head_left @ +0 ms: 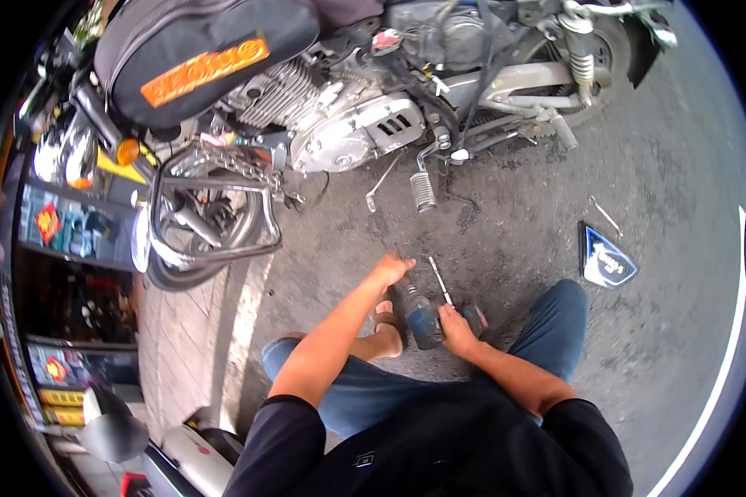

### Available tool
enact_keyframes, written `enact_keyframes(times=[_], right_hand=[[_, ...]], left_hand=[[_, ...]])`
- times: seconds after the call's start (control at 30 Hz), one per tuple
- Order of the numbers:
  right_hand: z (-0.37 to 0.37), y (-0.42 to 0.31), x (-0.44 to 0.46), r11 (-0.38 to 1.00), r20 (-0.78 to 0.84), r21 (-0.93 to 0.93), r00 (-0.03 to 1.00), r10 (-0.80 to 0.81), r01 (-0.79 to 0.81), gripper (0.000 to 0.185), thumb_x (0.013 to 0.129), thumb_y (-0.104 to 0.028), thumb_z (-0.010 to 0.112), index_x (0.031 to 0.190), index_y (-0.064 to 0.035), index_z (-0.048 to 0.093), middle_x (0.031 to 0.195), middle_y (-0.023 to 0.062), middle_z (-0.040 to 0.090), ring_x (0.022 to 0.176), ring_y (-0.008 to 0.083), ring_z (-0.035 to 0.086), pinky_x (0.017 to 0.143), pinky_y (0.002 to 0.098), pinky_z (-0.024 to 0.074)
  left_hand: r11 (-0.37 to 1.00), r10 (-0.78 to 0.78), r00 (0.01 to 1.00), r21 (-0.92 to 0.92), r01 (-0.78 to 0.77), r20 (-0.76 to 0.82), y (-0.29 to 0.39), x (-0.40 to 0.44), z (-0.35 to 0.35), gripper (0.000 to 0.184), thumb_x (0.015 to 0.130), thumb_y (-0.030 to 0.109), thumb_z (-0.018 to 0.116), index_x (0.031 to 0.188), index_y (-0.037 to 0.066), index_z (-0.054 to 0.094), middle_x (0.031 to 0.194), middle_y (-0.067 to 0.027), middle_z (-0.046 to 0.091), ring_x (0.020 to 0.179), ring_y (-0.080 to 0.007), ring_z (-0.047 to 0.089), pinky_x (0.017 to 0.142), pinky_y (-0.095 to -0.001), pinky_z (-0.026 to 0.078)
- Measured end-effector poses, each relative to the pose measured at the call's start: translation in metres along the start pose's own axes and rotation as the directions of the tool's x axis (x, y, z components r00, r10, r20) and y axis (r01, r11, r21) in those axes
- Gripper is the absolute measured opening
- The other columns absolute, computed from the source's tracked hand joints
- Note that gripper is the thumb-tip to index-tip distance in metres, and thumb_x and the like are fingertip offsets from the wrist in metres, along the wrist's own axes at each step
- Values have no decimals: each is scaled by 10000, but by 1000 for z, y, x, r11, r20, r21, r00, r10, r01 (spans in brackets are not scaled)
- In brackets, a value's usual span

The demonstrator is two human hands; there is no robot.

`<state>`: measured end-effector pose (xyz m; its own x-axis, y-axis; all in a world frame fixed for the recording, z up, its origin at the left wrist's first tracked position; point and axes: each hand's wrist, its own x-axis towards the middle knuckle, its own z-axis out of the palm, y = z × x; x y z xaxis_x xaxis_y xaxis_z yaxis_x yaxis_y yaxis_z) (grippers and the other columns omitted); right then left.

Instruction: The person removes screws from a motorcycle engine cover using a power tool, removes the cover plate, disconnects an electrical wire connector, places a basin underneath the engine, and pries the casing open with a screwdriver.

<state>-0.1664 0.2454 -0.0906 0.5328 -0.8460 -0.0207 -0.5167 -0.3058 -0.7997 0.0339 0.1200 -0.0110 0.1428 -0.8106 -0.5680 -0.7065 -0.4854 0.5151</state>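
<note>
Gray asphalt point(522, 215) is filling the mid & right of frame, w/ a white painted line point(733, 348) curving down the far right; paler paving point(187, 340) is running down the left, next to shopfront glass point(75, 228). A motorcycle point(360, 137) is spanning the top, w/ its front tyre point(187, 279) & chrome crash bar point(271, 219) showing at left. A dark bag point(216, 50) w/ orange lettering is sitting on it, upper left. A blue-&-white side panel point(610, 262) is lying right of ctr, w/ a thin metal tool point(606, 217) just above.

Person in dark tee & jeans is squatting at bottom ctr, knees apart. L arm is reaching up to frame ctr; L hand point(394, 269) is bending its fingers nr the bottle's neck, but can't tell what, if anything, it's pinching. R forearm is angling in from lower right; R hand point(457, 327) is closing round the lower end of a slim silver-shafted tool point(440, 280), approx. ctr, its shaft pointing up & slightly left.

Clear bottle point(420, 315) w/ bluish lower part is sitting between the hands, just below ctr, neck toward L hand. A small dark-&-reddish item point(476, 316) is showing just right of R hand, partly hidden.
</note>
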Motion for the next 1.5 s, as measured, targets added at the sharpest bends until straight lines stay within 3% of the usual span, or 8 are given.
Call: enact_keyframes(times=[0.07,0.13,0.27,0.37,0.63,0.93,1.33,1.5], right_hand=[[5,4,-1,999,75,-33,997,22,-20,602,610,1,688,1139,32,402,1097,272,476,1059,446,485,894,449,436],[19,14,-2,994,132,-89,988,76,-65,599,598,27,674,1134,28,406,1103,268,474,1057,441,489,898,452,431],[61,52,0,978,176,-201,980,90,-53,671,663,-48,693,1249,17,372,1226,276,430,1075,418,492,910,469,414],[79,45,2,942,-275,-248,917,-290,224,166,860,-162,474,871,-36,581,856,163,583,823,297,586,729,406,469],[86,55,37,951,375,-291,902,212,-102,124,824,-155,555,839,-36,586,786,157,593,751,321,584,667,411,475],[-138,-52,248,970,-481,39,856,-191,238,135,801,-125,628,883,-19,616,813,138,645,706,224,637,634,320,492],[-161,-84,305,971,-666,-233,721,-192,44,298,795,-127,645,1077,-51,593,936,94,585,811,275,615,697,378,484],[-161,-89,317,966,-748,-259,634,-196,-7,168,770,-155,678,863,-69,568,840,74,569,765,287,601,637,418,460]], left_hand=[[989,-43,997,145,34,61,32,-25,-12,518,822,297,610,1218,-19,501,1235,-225,524,1163,-334,502,980,-397,386],[848,467,883,256,-464,54,66,-62,-25,489,853,319,579,1237,29,491,1212,-201,535,1152,-347,491,942,-427,406],[589,745,621,197,-784,242,135,-164,-69,519,849,285,580,1292,58,434,1139,-179,553,1101,-331,510,913,-426,436],[454,832,506,244,-857,228,142,-195,-68,519,810,255,620,1255,37,465,1100,-149,562,1064,-313,523,903,-413,434],[341,887,436,421,-841,153,141,-198,-64,427,723,195,660,1089,-1,562,966,-130,587,944,-266,565,816,-367,445],[303,879,432,465,-832,201,125,-190,-55,397,721,230,698,1017,3,565,911,-113,579,896,-260,577,776,-356,458],[341,835,490,464,-817,249,122,-179,-54,364,745,260,679,976,-2,576,908,-117,599,914,-257,582,790,-354,462],[385,806,532,453,-804,259,119,-182,-67,346,763,241,660,986,-7,567,915,-116,588,911,-261,578,800,-359,464]])
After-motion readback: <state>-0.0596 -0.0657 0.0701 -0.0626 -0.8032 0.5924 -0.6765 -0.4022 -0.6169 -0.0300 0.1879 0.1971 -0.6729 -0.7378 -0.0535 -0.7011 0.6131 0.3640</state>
